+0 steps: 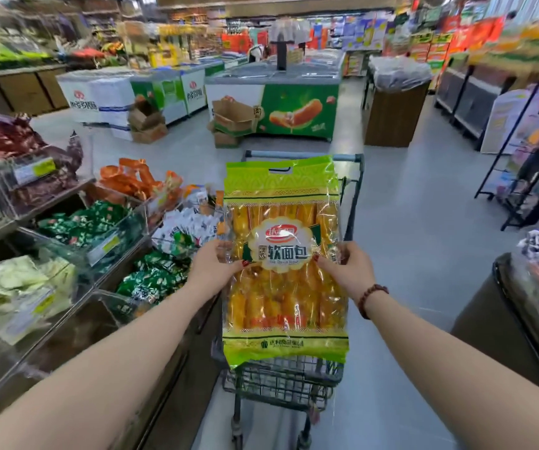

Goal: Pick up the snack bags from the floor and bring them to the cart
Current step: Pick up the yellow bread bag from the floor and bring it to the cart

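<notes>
Held snack bag (286, 303) upright over cart (281, 384). Gripped at side edges with left hand (211, 271) and right hand (347, 271), thumbs in front.

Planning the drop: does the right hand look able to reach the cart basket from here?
Probably yes. The right hand grips the bag just above the cart, and nothing but that bag, also held by the left hand, lies between them.

The tall green-and-yellow clear plastic snack bag (284, 254) is shining glossy and crinkled. The dark wire-mesh metal cart (281, 381) is looking matt. The pale grey floor (407, 206) is gleaming smooth; the brown cardboard boxes (146, 123) are looking dull.
</notes>
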Available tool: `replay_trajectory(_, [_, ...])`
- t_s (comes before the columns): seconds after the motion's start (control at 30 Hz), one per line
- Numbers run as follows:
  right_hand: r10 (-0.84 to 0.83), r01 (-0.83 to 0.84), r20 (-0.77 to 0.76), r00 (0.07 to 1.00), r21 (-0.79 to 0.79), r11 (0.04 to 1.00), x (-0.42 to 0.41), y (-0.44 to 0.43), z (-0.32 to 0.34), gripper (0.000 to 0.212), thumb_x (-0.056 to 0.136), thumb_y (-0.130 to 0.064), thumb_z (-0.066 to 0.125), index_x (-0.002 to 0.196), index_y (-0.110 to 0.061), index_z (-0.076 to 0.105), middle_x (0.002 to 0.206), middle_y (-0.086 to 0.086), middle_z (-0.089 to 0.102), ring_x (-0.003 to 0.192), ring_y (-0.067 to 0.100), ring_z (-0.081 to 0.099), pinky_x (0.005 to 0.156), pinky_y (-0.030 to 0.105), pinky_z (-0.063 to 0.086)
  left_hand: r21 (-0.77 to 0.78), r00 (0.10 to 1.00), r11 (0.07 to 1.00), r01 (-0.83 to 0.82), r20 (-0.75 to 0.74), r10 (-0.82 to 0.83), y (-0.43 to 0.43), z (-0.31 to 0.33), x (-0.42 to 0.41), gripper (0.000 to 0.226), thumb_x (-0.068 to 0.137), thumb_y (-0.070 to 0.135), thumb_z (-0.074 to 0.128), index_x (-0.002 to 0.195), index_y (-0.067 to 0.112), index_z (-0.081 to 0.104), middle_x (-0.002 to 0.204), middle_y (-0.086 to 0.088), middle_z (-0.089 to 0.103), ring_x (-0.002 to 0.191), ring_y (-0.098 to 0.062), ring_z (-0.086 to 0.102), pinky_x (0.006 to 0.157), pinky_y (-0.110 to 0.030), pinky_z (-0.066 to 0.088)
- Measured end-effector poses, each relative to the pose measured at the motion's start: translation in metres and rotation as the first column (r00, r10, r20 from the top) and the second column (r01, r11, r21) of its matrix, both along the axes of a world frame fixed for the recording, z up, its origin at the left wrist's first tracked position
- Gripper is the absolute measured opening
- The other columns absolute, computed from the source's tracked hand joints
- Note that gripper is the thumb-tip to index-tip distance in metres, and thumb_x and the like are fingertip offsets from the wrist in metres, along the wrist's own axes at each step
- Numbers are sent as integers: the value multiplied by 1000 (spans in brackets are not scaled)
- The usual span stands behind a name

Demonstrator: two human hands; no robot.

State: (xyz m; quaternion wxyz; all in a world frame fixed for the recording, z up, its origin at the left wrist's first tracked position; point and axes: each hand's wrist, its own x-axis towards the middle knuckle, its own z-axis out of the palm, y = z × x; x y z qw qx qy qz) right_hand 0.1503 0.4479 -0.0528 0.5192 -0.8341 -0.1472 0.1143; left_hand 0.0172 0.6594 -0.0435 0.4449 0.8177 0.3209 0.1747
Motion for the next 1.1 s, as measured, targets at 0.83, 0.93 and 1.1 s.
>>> replay_trajectory(0.83, [-189, 123, -293, 937, -228, 966, 106, 118, -208, 57, 73, -14, 81, 117, -8, 45, 86, -6, 53, 78, 13, 55, 68, 25, 46, -56, 957, 990, -128, -269, 108, 100, -206, 138, 30, 85, 31, 72, 106, 11, 66, 94, 1, 67, 87, -13, 61, 78, -22, 42])
replay_trajectory(0.93, [-234, 157, -343, 910, -238, 958, 104, 120, -228, 62, 76, -15, 79, 126, -8, 43, 97, -2, 55, 91, 19, 56, 79, 33, 49, -63, 945, 993, -104, -317, 79, 94, -221, 143, 28, 89, 29, 68, 109, 11, 65, 93, 0, 65, 88, -16, 60, 76, -23, 41])
replay_trajectory(1.1, [-233, 133, -329, 915, -299, 945, 102, 129, -244, 51, 78, -22, 78, 115, -14, 44, 94, 0, 55, 87, 20, 56, 70, 28, 44, -181, 908, 939, -294, -358, 215, 88, -239, 159, 26, 91, 22, 65, 111, 5, 63, 101, -8, 65, 87, -18, 54, 76, -24, 37])
